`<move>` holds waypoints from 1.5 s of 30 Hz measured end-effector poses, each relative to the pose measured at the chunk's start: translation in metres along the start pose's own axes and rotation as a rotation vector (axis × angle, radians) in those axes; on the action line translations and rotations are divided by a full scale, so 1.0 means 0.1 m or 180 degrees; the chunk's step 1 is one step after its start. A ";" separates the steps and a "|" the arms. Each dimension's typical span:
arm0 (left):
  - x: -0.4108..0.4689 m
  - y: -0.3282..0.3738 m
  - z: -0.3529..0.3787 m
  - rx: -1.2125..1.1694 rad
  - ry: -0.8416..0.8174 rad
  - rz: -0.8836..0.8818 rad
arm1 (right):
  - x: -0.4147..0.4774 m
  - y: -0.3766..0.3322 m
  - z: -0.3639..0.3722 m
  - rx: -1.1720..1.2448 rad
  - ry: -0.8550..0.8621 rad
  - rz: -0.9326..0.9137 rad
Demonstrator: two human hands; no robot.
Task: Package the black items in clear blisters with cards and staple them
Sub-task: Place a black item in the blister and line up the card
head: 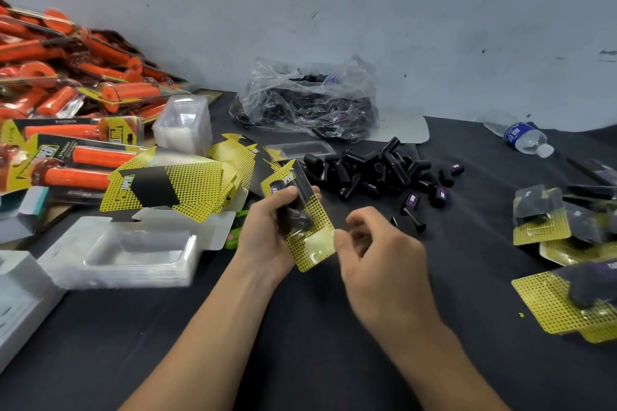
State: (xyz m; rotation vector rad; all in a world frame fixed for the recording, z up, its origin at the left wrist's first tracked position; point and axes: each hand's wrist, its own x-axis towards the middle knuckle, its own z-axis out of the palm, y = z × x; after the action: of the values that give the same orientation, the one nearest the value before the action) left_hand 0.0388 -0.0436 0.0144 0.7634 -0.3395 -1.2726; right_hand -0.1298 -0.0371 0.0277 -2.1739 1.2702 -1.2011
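"Pack [317, 223], where is it?"
"In the left hand [263, 233], up off the table [300, 327]. The thumb lies on top and the fingers curl round the back."
"And the right hand [380, 257]?"
"Just beside the pack, fingers bent. It is blurry, so I cannot tell if it touches."
"What else?"
"Black bits [377, 170] in a heap behind. Cards [173, 187] and clear trays [133, 250] on the left. Done packs [541, 220] on the right."
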 end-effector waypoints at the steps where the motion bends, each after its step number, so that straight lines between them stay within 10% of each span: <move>1: 0.00 0.01 -0.01 -0.0093 -0.0089 0.0010 | -0.03 -0.01 0.07 0.0249 -0.0155 0.0225; 6: -0.01 -0.01 -0.02 -0.0164 -0.0665 -0.0093 | -0.15 -0.02 0.33 0.1748 -0.1072 0.1243; 16: -0.01 -0.07 0.05 0.0221 -0.0480 -0.0154 | -0.10 0.09 0.37 0.2115 -0.0826 0.1599; 24: 0.09 -0.10 0.03 0.0217 0.0069 0.0052 | -0.04 0.06 0.24 0.1319 -0.0835 0.1440; 28: 0.11 -0.04 -0.02 -0.0012 0.0223 0.0082 | 0.06 0.03 -0.12 0.0023 0.0482 0.0112; 31: 0.11 -0.03 -0.05 0.0053 0.0161 0.0151 | 0.17 0.18 -0.41 -0.0576 0.0995 0.0179; 36: 0.10 -0.04 -0.01 0.0403 0.0162 0.0229 | 0.11 0.44 -0.37 -0.1203 -0.0885 0.1465; 45: 0.12 0.05 -0.06 0.0096 0.0255 0.0671 | 0.02 0.32 -0.28 -0.0302 -0.1485 0.1029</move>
State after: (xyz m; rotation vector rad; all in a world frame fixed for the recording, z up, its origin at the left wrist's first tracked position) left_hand 0.0500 -0.0520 0.0114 0.7807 -0.3650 -1.0383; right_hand -0.1693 -0.0530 0.0237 -2.0411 1.4094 -0.4800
